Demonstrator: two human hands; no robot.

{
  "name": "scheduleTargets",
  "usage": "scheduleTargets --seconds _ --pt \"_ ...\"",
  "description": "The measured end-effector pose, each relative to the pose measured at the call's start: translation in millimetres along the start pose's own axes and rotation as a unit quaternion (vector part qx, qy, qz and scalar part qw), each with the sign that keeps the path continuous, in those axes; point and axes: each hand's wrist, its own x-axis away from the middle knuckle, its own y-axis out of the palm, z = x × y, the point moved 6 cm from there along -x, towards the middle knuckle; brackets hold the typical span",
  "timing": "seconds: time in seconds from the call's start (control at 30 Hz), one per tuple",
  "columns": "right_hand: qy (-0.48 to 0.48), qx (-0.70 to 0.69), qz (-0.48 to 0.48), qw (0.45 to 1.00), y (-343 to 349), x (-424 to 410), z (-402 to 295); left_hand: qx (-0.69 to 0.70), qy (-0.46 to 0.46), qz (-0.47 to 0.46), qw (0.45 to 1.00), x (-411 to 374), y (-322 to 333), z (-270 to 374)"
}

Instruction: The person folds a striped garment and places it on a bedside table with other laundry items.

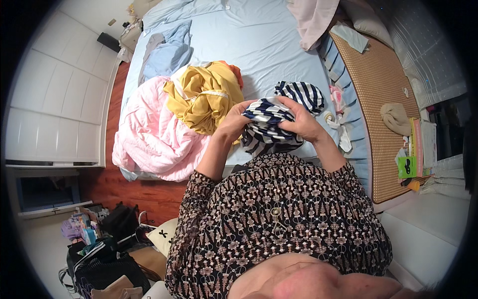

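Both hands grip one bunched navy-and-white striped cloth (272,121) close in front of my body, above the near edge of the bed. My left hand (237,121) pinches its left side, and my right hand (301,119) holds its right side with the thumb on top. The cloth's lower folds hang towards my lap. Just beyond my right hand a striped bundle (301,96) lies on the sheet; whether it joins the held cloth is hidden. To the left of my left hand sits a crumpled yellow cloth (205,95), partly over a heap of pink bedding (153,130).
Folded blue clothing (168,54) lies on the light blue bed sheet (246,41) at the far left. A woven mat (373,97) with a knitted beige item (395,119) covers a ledge on the right. Bags (108,265) crowd the floor at lower left.
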Motion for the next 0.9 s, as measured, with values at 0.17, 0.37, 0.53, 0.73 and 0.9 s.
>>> scheduleTargets --seconds 0.17,0.37,0.53,0.73,0.9 --pt "0.043 -0.016 0.099 0.994 -7 -17 26 0.162 0.061 -0.159 0.972 17 40 24" --pt "-0.038 0.013 0.113 0.993 -29 -25 33 0.254 0.129 -0.118 0.951 16 40 45" --pt "-0.144 0.326 0.115 0.927 -15 7 -48 0.211 0.118 -0.079 0.967 20 34 39" --pt "0.01 0.328 -0.008 0.944 -16 -3 -9 -0.032 0.144 0.016 0.989 12 23 34" --pt "-0.115 0.018 0.221 0.968 -94 43 -83 -0.111 0.114 0.082 0.984 22 -27 38"
